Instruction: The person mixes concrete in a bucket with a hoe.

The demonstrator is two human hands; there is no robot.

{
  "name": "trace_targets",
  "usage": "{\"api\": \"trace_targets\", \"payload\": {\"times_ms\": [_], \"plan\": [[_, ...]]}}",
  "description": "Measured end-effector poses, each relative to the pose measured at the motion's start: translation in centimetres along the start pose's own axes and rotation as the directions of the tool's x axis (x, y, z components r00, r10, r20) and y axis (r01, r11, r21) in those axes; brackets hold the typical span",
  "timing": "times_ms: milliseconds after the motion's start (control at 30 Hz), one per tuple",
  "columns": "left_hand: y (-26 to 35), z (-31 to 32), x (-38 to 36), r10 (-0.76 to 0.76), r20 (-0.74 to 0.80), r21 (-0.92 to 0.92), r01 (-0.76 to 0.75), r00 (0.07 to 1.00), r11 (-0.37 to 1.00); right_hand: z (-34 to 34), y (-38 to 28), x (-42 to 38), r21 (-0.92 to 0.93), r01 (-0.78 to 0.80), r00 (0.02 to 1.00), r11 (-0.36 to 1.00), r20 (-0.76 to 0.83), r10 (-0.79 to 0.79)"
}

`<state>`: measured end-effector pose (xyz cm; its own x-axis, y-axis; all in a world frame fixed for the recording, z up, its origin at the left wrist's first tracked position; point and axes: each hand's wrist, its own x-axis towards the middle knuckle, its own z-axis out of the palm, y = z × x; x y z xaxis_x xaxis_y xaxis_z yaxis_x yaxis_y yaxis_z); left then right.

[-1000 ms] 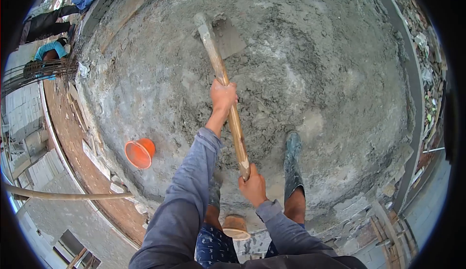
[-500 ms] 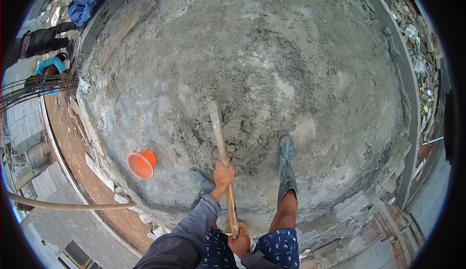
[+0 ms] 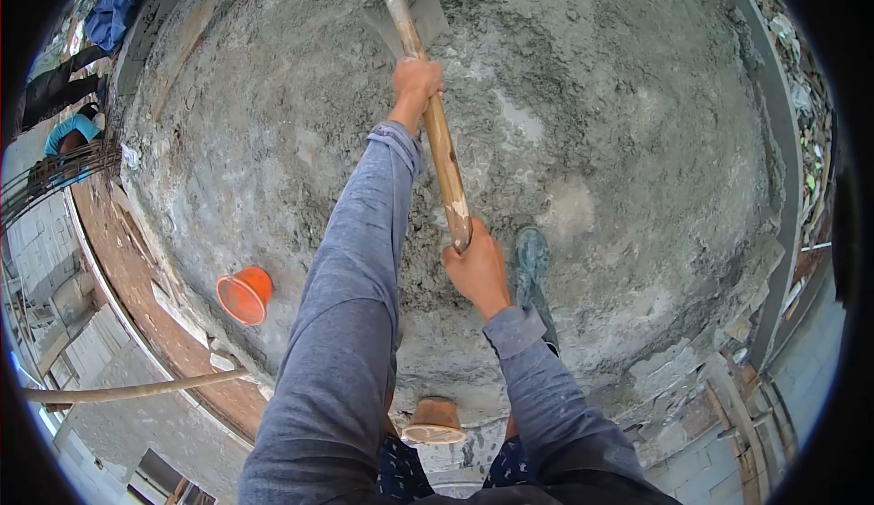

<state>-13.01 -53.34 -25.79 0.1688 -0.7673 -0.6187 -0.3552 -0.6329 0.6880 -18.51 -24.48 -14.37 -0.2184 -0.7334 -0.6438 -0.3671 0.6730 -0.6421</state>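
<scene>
From where I stand, the head view shows the left hand [image 3: 418, 78] wrapped around the shaft of the hoe [image 3: 444, 159] near its head, the right hand [image 3: 479, 266] closed around its butt end. The hoe reaches out over rough, wet-looking mortar [image 3: 628, 95]; whether its blade [image 3: 430, 15] touches, I cannot tell. A pull brought in too fast or off line could run that blade into the boot [image 3: 532, 264], which stands close beside the right hand. Slick mortar underfoot could cost the person their footing, and damp palms could slip on smooth wood. A careless backward step might knock the dull-orange bucket [image 3: 435, 414] near the legs.
</scene>
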Motion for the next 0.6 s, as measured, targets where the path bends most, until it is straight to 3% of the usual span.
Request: {"api": "trace_targets", "payload": {"times_ms": [67,133,167,200,267,333,400,433,467,600], "plan": [[-3.6,0.9,-3.7,-0.004,0.056,0.161,-0.005,0.998,0.987,0.5,0.4,-5.9,0.074,-0.058,0.998,0.996,-0.036,0.060],[-9.6,1.9,-6.1,-0.020,0.041,0.311,0.007,0.999,0.951,1.5,-0.7,-11.7,0.152,-0.249,0.968,0.957,0.016,0.249],[-8.1,-0.4,-10.7,-0.173,0.163,0.315,0.115,0.971,0.942,2.6,-1.2,-14.9,0.165,-0.286,0.958,0.944,0.028,0.285],[-14.2,0.1,-10.2,-0.192,0.206,0.323,0.119,0.960,0.939,3.9,-1.3,-17.4,0.181,-0.310,0.950,0.933,0.029,0.310],[-17.9,-3.1,-15.9,-0.273,0.205,0.250,0.219,0.940,0.943,6.2,-0.2,-22.7,0.065,-0.340,0.940,0.938,0.055,0.337],[-20.2,-7.4,-22.8,-0.320,0.191,0.057,0.315,0.928,0.947,8.4,2.4,-28.8,-0.099,-0.327,0.935,0.940,0.115,0.337],[-23.3,-11.2,-28.9,-0.384,0.165,-0.055,0.398,0.908,0.916,9.8,5.5,-35.3,-0.118,-0.241,0.950,0.963,0.173,0.259],[-24.0,-13.1,-31.8,-0.425,0.138,-0.022,0.431,0.895,0.902,9.9,5.8,-38.1,-0.144,-0.260,0.932,0.955,0.221,0.287],[-23.7,-14.6,-33.0,-0.460,0.106,0.006,0.462,0.882,0.887,9.8,5.8,-39.1,-0.172,-0.270,0.913,0.948,0.269,0.308],[-20.1,-18.1,-29.6,-0.353,-0.016,-0.055,0.352,0.935,0.935,12.4,6.1,-35.7,-0.129,-0.176,0.956,0.976,0.214,0.201]]}}
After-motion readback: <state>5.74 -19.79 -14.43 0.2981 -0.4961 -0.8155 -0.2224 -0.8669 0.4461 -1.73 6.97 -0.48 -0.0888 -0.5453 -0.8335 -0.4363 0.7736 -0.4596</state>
